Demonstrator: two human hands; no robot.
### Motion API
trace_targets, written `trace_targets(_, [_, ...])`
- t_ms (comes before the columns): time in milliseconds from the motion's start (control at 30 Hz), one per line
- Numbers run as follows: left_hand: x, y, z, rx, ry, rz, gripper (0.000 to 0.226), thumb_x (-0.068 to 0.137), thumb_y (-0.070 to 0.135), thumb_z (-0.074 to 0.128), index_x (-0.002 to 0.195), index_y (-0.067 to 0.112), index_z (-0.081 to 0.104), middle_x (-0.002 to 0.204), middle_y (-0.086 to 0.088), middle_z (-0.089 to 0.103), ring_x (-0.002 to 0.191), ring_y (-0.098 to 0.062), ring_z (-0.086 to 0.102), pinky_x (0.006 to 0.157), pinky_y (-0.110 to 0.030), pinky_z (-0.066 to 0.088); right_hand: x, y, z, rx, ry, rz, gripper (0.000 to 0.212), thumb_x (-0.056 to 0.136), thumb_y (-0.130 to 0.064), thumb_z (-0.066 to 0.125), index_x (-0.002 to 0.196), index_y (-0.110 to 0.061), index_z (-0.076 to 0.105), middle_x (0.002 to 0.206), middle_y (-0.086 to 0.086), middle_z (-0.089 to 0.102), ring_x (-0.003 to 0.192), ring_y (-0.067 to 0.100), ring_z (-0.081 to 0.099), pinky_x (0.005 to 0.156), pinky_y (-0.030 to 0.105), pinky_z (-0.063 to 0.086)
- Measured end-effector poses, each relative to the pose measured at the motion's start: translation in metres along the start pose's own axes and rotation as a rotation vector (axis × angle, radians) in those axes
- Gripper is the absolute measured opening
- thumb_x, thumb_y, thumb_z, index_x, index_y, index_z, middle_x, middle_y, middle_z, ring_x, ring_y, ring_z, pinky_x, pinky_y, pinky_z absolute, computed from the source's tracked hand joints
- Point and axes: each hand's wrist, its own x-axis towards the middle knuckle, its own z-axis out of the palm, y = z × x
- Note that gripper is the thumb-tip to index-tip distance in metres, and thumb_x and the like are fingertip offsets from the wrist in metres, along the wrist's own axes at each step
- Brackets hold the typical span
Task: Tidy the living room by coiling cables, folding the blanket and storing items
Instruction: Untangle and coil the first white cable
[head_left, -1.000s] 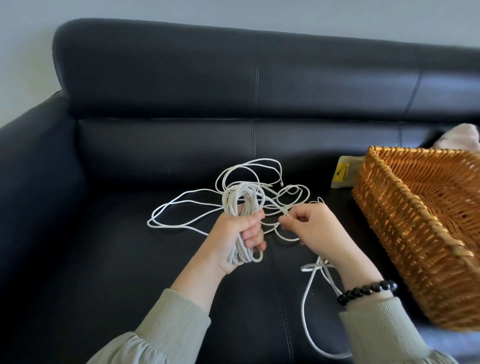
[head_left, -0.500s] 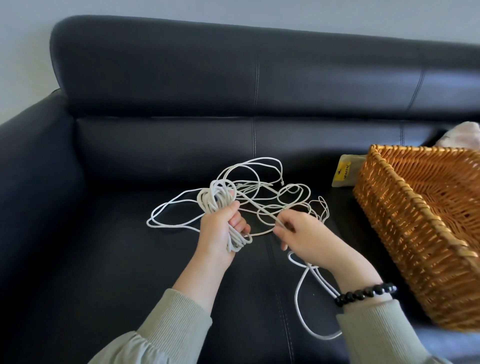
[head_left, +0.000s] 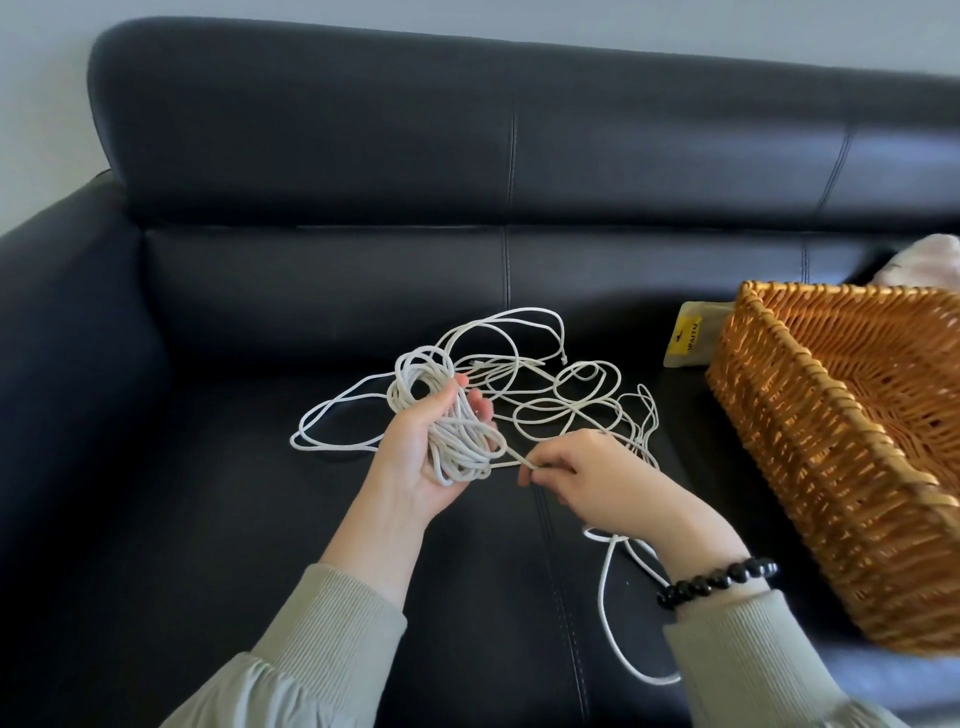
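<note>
Head view: yellow pouch (head_left: 688, 336) lettered "WAITU" beside woven wicker basket (head_left: 831, 493), right side of black leather sofa (head_left: 260, 519) seat. White round cable (head_left: 453, 441): coil gripped in left hand (head_left: 415, 467), strand pinched between fingers (head_left: 543, 458) of right hand (head_left: 597, 486); loose loops mid-seat.

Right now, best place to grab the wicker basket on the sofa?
Wicker basket: probably hook fingers over the thick braided rim midway along its long left side, coming from above. The top is open and that rim is fully exposed.

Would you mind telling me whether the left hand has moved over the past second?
Yes: the left hand, gripping the cable, has shifted left, away from the sofa's centre seam.
</note>
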Motion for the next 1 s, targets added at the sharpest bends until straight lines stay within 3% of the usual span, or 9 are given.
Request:
trace_targets(100, [-0.003, 0.0, 0.005, -0.087, -0.03, 0.042, 0.016, 0.098, 0.015, 0.049, 0.085, 0.008, 0.056, 0.071, -0.005, 0.064, 0.083, -0.024, 0.073, 0.089, -0.047, 0.051, 0.001, -0.001, 0.001, -0.025, 0.016, 0.039, 0.025, 0.095, -0.032, 0.05, 0.081, -0.023, 0.069, 0.053, -0.009, 0.049, 0.051, 0.006, 0.05, 0.051, 0.02, 0.046])
trace_targets(200, [-0.002, 0.002, 0.007, -0.172, 0.073, 0.109, 0.026, 0.098, 0.014, 0.049, 0.073, 0.01, 0.05, 0.05, 0.003, 0.043, 0.047, -0.01, 0.057, 0.072, -0.036, 0.052, 0.0, 0.001, -0.002, -0.04, 0.009, 0.105, 0.04, 0.093, -0.044, 0.052, 0.066, -0.018, 0.068, 0.044, -0.006, 0.044, 0.04, 0.005, 0.048, 0.039, 0.013, 0.039])
trace_targets(267, [0.001, 0.006, 0.003, -0.167, 0.158, 0.175, 0.031, 0.098, 0.013, 0.051, 0.067, 0.013, 0.045, 0.048, 0.005, 0.037, 0.04, -0.007, 0.041, 0.061, -0.027, 0.048, -0.002, 0.003, -0.004, -0.082, -0.014, 0.138, 0.037, 0.091, -0.041, 0.056, 0.064, -0.019, 0.065, 0.047, -0.006, 0.045, 0.04, 0.005, 0.046, 0.043, 0.016, 0.039])
trace_targets(367, [0.008, 0.014, -0.002, -0.042, 0.269, 0.279, 0.037, 0.098, 0.016, 0.054, 0.064, 0.014, 0.039, 0.051, 0.005, 0.034, 0.039, -0.008, 0.031, 0.054, -0.024, 0.041, -0.003, 0.005, -0.007, -0.119, -0.003, 0.167, 0.033, 0.089, -0.037, 0.061, 0.061, -0.02, 0.061, 0.053, -0.003, 0.048, 0.049, 0.01, 0.048, 0.049, 0.022, 0.04])
trace_targets(600, [0.012, 0.014, 0.0, 0.403, 0.55, 0.568, 0.033, 0.092, 0.011, 0.057, 0.062, 0.013, 0.042, 0.044, 0.004, 0.039, 0.039, -0.009, 0.037, 0.041, -0.021, 0.037, -0.007, 0.006, -0.013, -0.113, 0.089, 0.193, 0.035, 0.083, -0.043, 0.066, 0.064, -0.013, 0.068, 0.052, 0.0, 0.052, 0.051, 0.014, 0.054, 0.056, 0.026, 0.046])
trace_targets(767, [0.015, 0.013, -0.01, 0.638, 0.598, 0.582, 0.021, 0.092, 0.018, 0.058, 0.073, 0.015, 0.049, 0.059, 0.002, 0.048, 0.05, -0.014, 0.047, 0.045, -0.024, 0.04, -0.01, 0.008, -0.015, -0.08, 0.059, 0.09, 0.017, 0.092, -0.021, 0.058, 0.076, -0.02, 0.064, 0.063, -0.003, 0.058, 0.054, 0.009, 0.053, 0.057, 0.023, 0.045])
trace_targets(867, [0.018, 0.014, -0.013, 0.85, 0.57, 0.488, 0.018, 0.09, 0.021, 0.058, 0.075, 0.014, 0.051, 0.062, -0.005, 0.05, 0.052, -0.017, 0.048, 0.048, -0.026, 0.043, -0.014, 0.008, -0.02, -0.009, 0.064, 0.006, 0.026, 0.094, -0.012, 0.053, 0.078, -0.029, 0.064, 0.068, -0.001, 0.059, 0.051, 0.006, 0.048, 0.058, 0.026, 0.046])
trace_targets(933, [0.016, 0.013, -0.012, 0.947, 0.487, 0.383, 0.017, 0.089, 0.025, 0.062, 0.079, 0.012, 0.055, 0.056, -0.003, 0.049, 0.049, -0.016, 0.049, 0.056, -0.03, 0.049, -0.015, 0.009, -0.023, 0.055, 0.149, -0.057, 0.031, 0.092, -0.008, 0.054, 0.074, -0.031, 0.064, 0.071, 0.0, 0.062, 0.059, 0.009, 0.053, 0.065, 0.03, 0.047])
trace_targets(1000, [0.015, 0.011, -0.013, 1.051, 0.378, 0.271, 0.025, 0.089, 0.032, 0.065, 0.078, 0.01, 0.058, 0.053, -0.001, 0.05, 0.046, -0.015, 0.05, 0.056, -0.029, 0.05, -0.016, 0.009, -0.023, 0.139, 0.273, -0.128, 0.03, 0.09, -0.005, 0.058, 0.076, -0.029, 0.068, 0.08, -0.007, 0.067, 0.077, 0.007, 0.06, 0.076, 0.024, 0.049])
